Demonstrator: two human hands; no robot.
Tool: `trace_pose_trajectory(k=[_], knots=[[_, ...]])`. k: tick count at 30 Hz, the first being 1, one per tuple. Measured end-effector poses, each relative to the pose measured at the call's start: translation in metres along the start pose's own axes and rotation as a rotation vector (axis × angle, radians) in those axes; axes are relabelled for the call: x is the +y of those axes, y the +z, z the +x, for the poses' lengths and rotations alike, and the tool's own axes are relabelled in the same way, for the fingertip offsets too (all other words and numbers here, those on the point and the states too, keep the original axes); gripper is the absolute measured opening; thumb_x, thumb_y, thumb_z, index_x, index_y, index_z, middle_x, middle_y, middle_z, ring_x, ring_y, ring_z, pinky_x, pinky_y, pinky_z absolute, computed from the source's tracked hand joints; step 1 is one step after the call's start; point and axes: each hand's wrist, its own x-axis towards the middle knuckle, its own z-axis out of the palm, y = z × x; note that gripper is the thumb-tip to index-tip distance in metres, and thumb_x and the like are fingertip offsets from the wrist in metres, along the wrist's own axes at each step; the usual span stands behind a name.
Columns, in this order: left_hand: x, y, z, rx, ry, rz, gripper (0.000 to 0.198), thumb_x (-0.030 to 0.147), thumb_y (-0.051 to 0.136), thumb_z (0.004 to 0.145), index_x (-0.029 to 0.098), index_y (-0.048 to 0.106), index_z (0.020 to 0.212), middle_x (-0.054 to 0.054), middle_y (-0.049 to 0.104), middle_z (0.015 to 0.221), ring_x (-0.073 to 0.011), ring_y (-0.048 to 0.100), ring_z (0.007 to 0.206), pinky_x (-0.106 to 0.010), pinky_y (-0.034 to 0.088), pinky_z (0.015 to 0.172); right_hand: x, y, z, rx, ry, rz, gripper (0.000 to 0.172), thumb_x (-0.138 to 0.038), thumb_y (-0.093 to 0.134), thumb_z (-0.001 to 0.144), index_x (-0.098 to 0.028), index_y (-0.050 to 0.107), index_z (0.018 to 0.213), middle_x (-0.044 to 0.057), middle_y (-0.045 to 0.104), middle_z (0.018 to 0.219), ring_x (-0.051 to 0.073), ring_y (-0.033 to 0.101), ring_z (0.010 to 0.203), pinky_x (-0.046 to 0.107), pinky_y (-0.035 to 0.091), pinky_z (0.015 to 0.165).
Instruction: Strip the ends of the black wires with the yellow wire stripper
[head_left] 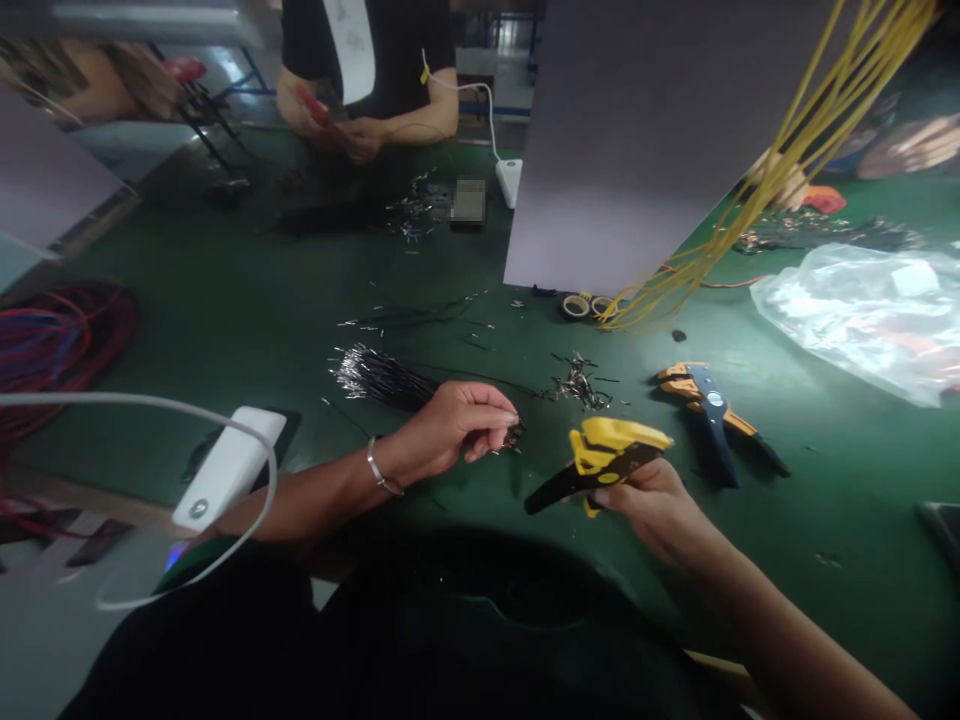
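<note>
My left hand [469, 425] is closed in a pinch, with the small dark ends of black wires [514, 434] showing at its fingertips. A bundle of black wires [386, 378] with shiny tips lies on the table just beyond that hand. My right hand [652, 500] is wrapped round a yellow-and-black wire stripper [619, 455], which points left toward my left hand. Between and beyond the hands lies a small heap of short wire scraps [579, 383]. To the right of it rests a second wire stripper [705, 410], blue and orange.
A grey panel [622, 140] stands upright ahead, with yellow wires [780, 200] hanging beside it. A clear plastic bag [862, 320] lies at right. At left are a white box [231, 468] with a cable and coiled red and blue wires [56, 345]. A co-worker [367, 80] sits opposite.
</note>
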Motion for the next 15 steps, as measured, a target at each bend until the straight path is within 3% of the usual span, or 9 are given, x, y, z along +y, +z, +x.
trace_pose_trajectory(k=[5,9,15], knots=[[0.001,-0.001,-0.002,-0.001,0.039,0.036,0.006,0.015,0.065,0.071,0.009,0.065,0.074,0.001,0.058,0.047,-0.0044,0.043,0.034,-0.015,0.029,0.033,-0.012,0.002,-0.001,-0.006,-0.233,-0.374,0.008,-0.019,0.067,0.072,-0.017,0.074,0.069,0.004,0.071,0.069,0.019,0.064,0.067,0.027,0.05,0.062],[0.002,-0.002,-0.001,0.015,0.038,0.021,0.006,0.015,0.064,0.071,0.009,0.065,0.074,0.001,0.058,0.048,-0.0044,0.043,0.034,-0.015,0.029,0.032,-0.018,0.007,0.0,0.029,-0.44,-0.557,0.01,-0.018,0.062,0.076,-0.018,0.071,0.073,0.007,0.072,0.088,0.024,0.067,0.085,0.03,0.053,0.074],[0.004,-0.005,0.002,0.048,0.018,-0.026,0.006,0.015,0.064,0.071,0.01,0.063,0.071,0.001,0.057,0.048,-0.0046,0.044,0.035,-0.015,0.029,0.032,-0.006,0.02,-0.002,0.115,-0.467,-0.763,0.02,-0.015,0.054,0.076,-0.017,0.069,0.089,0.008,0.073,0.087,0.022,0.07,0.079,0.03,0.055,0.071]])
